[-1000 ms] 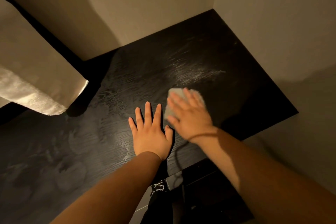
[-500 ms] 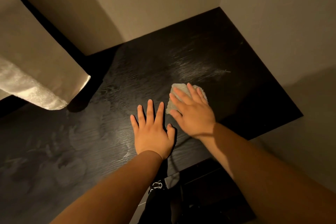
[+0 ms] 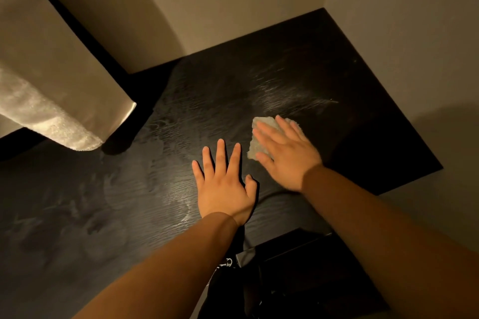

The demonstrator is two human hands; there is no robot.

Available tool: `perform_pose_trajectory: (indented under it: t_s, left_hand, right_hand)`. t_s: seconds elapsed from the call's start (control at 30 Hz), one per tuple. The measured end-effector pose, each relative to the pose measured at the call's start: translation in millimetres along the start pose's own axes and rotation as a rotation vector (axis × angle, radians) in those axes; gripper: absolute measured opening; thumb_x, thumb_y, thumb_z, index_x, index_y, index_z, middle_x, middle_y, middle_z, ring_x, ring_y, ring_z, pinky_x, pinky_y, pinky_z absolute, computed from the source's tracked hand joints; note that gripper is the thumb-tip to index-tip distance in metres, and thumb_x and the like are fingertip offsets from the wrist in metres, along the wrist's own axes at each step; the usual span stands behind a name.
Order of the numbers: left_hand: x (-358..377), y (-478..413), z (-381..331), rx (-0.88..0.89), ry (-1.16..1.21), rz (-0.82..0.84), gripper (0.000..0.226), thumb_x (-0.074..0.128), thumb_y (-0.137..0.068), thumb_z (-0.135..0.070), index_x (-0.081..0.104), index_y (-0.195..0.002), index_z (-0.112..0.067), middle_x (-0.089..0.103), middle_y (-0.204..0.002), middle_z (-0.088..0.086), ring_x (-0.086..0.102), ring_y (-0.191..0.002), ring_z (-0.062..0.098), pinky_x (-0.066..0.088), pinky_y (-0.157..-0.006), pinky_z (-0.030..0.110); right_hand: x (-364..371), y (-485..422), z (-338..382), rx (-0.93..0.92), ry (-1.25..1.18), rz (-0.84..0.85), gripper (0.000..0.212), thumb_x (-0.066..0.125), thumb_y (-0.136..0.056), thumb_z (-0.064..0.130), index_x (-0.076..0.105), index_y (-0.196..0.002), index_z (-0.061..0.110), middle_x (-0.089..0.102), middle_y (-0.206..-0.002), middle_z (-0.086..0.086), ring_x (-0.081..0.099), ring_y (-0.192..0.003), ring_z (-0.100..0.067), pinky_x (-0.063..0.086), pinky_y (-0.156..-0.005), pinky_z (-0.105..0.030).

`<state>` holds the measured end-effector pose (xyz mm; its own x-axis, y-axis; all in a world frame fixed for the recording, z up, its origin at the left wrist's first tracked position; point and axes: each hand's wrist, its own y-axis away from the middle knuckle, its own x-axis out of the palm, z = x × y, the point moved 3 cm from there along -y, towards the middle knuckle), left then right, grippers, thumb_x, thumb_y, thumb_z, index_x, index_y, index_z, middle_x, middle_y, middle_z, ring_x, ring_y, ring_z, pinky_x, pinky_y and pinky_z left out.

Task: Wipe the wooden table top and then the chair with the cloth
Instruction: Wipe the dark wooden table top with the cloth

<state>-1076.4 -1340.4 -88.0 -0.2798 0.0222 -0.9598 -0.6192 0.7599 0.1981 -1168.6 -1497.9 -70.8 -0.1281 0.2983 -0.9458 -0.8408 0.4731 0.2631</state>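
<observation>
The right hand (image 3: 286, 154) lies flat and released on the pale cloth (image 3: 261, 134), pressing it to the dark wooden table top (image 3: 160, 142) right of centre, the open, empty left hand (image 3: 224, 185) likely bracing nearby, while the cloth's underside stays hidden

I see plain beige walls (image 3: 233, 8) meeting in a corner (image 3: 325, 5), lit warm and dim. Left of the corner a pale towel (image 3: 51, 122) hangs down, with a dark strip (image 3: 85, 41) just behind it.
</observation>
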Motion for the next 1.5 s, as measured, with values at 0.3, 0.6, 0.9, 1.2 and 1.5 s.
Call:
perform_pose_trajectory:
  t_s: [0.3, 0.6, 0.9, 1.2, 1.5]
  left_hand:
    - [0, -1, -1, -0.014, 0.003, 0.012, 0.078, 0.031, -0.095, -0.058, 0.009, -0.168, -0.039, -0.007, -0.177, 0.000, -0.015, -0.161, 0.033, -0.008, -0.128, 0.060]
    - [0, -2, 0, -0.009, -0.012, 0.025, 0.079, 0.027, -0.095, -0.059, 0.004, -0.168, -0.039, -0.012, -0.177, 0.000, -0.017, -0.161, 0.035, -0.011, -0.127, 0.060]
    - [0, -1, 1, 0.019, -0.013, 0.050, 0.079, 0.026, -0.097, -0.059, 0.003, -0.169, -0.036, -0.015, -0.176, 0.002, -0.019, -0.160, 0.037, -0.013, -0.126, 0.061]
    - [-34, -29, 15, 0.057, 0.155, -0.080, 0.065, 0.043, -0.088, -0.050, 0.056, -0.148, -0.030, 0.049, -0.155, 0.009, 0.042, -0.135, 0.034, 0.026, -0.119, 0.054]
    - [-40, -134, 45, 0.125, -0.010, -0.059, 0.070, 0.032, -0.103, -0.054, 0.016, -0.168, -0.035, 0.003, -0.177, 0.001, -0.002, -0.163, 0.027, 0.000, -0.131, 0.053]
  right_hand:
    - [1, -5, 6, 0.252, -0.095, -0.093, 0.068, 0.010, -0.103, 0.055, 0.017, -0.165, 0.026, 0.008, -0.173, 0.007, -0.006, -0.158, -0.033, -0.013, -0.126, -0.048]
    - [-11, -14, -55, 0.432, -0.036, -0.135, 0.080, -0.001, -0.095, 0.061, 0.021, -0.164, 0.026, 0.012, -0.173, 0.006, 0.001, -0.158, -0.034, -0.004, -0.128, -0.050]
    - [2, -2, -8, 0.128, -0.011, -0.008, 0.076, 0.004, -0.095, 0.061, 0.018, -0.164, 0.033, 0.012, -0.172, 0.013, -0.001, -0.159, -0.027, -0.005, -0.129, -0.045]
    - [5, 1, 28, 0.138, -0.040, -0.012, 0.078, 0.013, -0.096, 0.059, 0.026, -0.164, 0.023, 0.015, -0.173, 0.003, 0.000, -0.158, -0.035, 0.000, -0.128, -0.052]
    - [-9, -47, -37, 0.277, -0.006, -0.167, 0.070, 0.022, -0.100, 0.054, 0.040, -0.158, 0.020, 0.035, -0.166, 0.000, 0.026, -0.152, -0.043, 0.020, -0.125, -0.057]
